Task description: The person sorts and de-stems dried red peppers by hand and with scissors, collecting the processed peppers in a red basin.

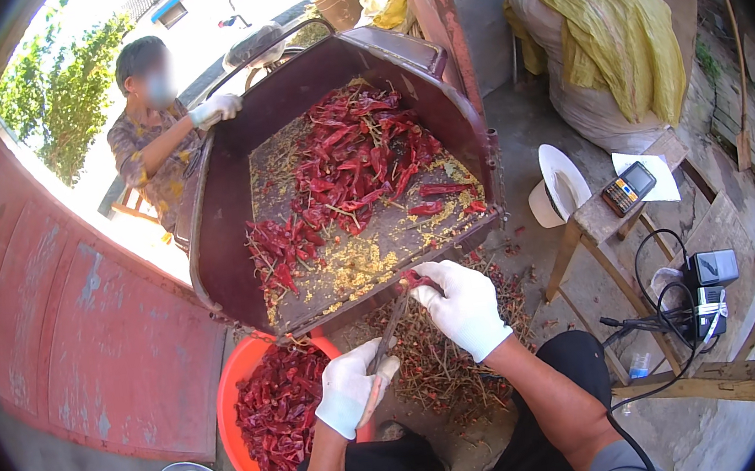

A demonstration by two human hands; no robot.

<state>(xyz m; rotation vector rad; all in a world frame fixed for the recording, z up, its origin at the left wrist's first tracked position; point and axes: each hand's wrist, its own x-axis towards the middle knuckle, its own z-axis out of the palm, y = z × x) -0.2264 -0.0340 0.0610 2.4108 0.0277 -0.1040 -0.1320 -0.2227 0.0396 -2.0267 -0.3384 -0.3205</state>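
My left hand (354, 391), in a white glove, is closed around a pair of scissors (394, 329) whose dark blades point up toward my other hand. Between the gloved fingers of my right hand (464, 307) is a dried red chili pepper (414, 280), partly hidden, close to the blade tips. Both hands are just in front of a dark red cart bed (330, 312), where dried chilies (356, 160) lie heaped among yellow seeds. Left of my left hand, an orange basin (233, 432) holds many red chili pieces (281, 411).
Cut stems (452, 375) litter the floor below my hands. Across the cart, another person (152, 144) rests a gloved hand on its rim. To the right are a wooden stool (598, 217) with a handheld device (628, 188), a white hat (560, 181) and cabled black boxes (711, 269).
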